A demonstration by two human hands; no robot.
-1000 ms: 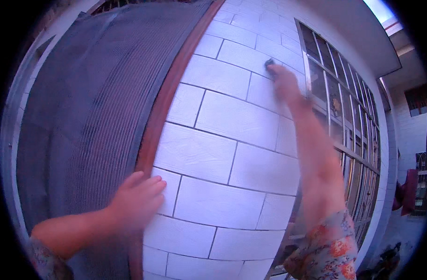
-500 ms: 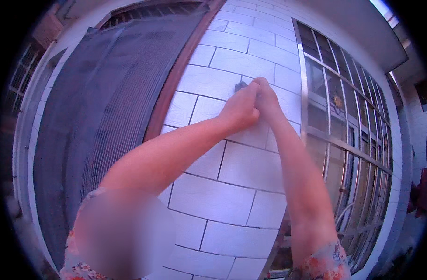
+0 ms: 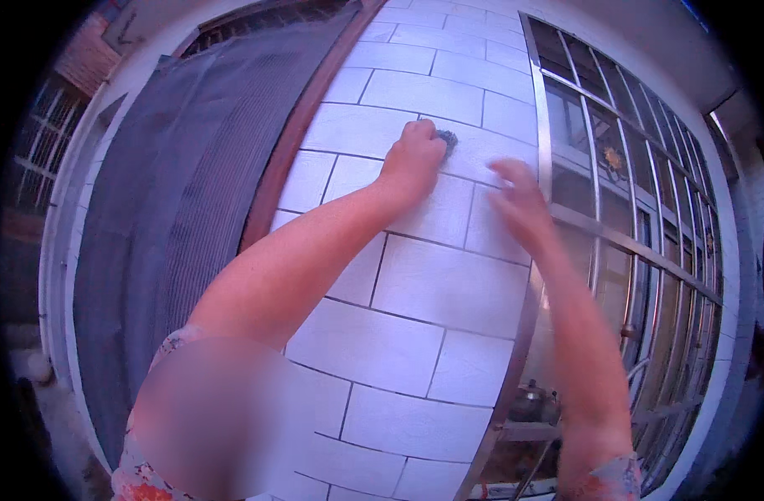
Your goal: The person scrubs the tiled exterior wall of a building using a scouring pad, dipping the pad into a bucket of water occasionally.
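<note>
Against the upper part of the white tiled wall, my left hand is closed round a small dark grey wad. The wad looks rough and crumpled, and sticks out on the right side of my fingers; whether it is a scouring pad or a bunched cloth I cannot tell. My right hand is apart from it, lower and to the right, in front of the wall by the window frame. Its fingers are spread and somewhat blurred, with nothing visible in them.
A barred window with a metal frame takes up the right side. To the left hangs a dark mesh curtain beside a reddish-brown door frame. A pot-like thing shows behind the lower bars.
My hands were together at the wad; now my right hand has come away to the right and down. My left hand keeps the wad and sits slightly further left in view.
</note>
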